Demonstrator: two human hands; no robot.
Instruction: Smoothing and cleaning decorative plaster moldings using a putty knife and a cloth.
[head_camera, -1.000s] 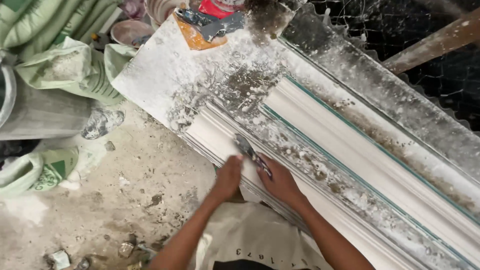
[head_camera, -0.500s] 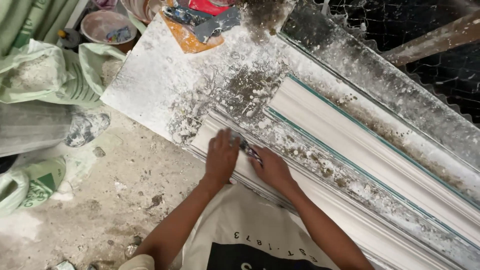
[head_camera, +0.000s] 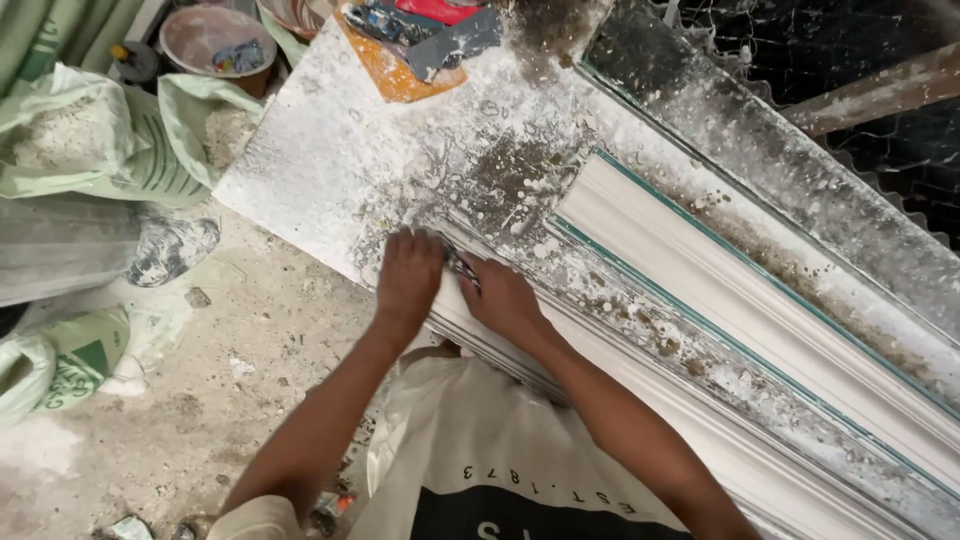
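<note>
My left hand (head_camera: 408, 277) presses flat on the near end of a long white plaster moulding (head_camera: 720, 460) that lies along the front of a plaster-spattered workbench (head_camera: 330, 150). My right hand (head_camera: 500, 297) is closed around a small dark scraping tool (head_camera: 462, 268), whose tip sits on the moulding between both hands. A second white moulding (head_camera: 720, 280) lies in a green-edged mould further back, running diagonally to the right.
Green and white sacks (head_camera: 90, 140) are piled on the left on a dusty floor (head_camera: 200, 400). A bowl (head_camera: 215, 38) stands at the top left. An orange board with trowels (head_camera: 420, 40) rests on the bench's far end. Wire mesh (head_camera: 850, 60) fills the top right.
Both hands slid left along the near moulding toward its end, with the tool staying in the right hand. The camera view shifted closer over the bench.
</note>
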